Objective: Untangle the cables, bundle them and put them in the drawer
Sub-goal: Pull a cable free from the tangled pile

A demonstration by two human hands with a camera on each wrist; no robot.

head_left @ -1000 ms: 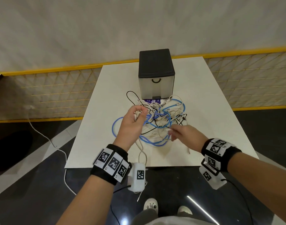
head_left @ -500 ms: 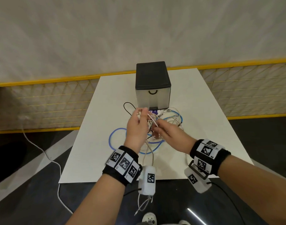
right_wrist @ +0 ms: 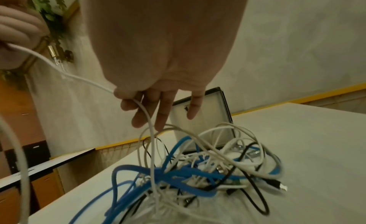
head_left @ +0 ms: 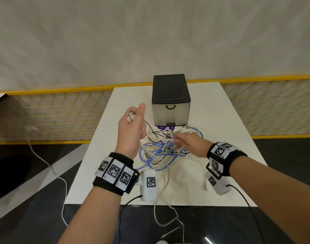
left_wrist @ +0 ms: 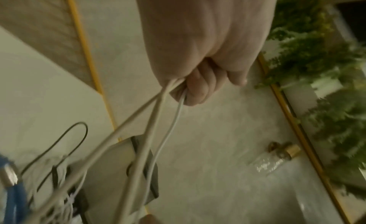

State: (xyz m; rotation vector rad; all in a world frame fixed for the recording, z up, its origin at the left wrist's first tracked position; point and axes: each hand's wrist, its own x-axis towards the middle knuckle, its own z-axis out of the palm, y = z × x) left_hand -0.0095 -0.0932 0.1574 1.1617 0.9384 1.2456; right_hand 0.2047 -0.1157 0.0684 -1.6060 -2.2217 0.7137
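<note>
A tangle of blue, white and black cables (head_left: 165, 148) (right_wrist: 198, 172) lies on the white table (head_left: 221, 120) in front of a small drawer unit (head_left: 171, 101) with a black top and a closed pale drawer. My left hand (head_left: 133, 124) (left_wrist: 190, 88) is raised left of the unit, fist closed round several white cable strands (left_wrist: 158, 117). My right hand (head_left: 186, 143) (right_wrist: 138, 105) hovers over the tangle, pinching a white cable (right_wrist: 150, 133) between thumb and forefinger, the other fingers loosely extended. That cable runs up to the left hand.
One white cable (head_left: 161, 205) hangs over the table's near edge toward the floor. Another white cord (head_left: 48, 166) trails across the dark floor at left. A yellow-railed mesh fence (head_left: 54, 110) runs behind the table. Bare table surface lies right of the tangle.
My left hand has risen up and to the left, pulling white strands out of the tangle. My right hand has stayed over the pile, and the tangle has been drawn nearer and lifted.
</note>
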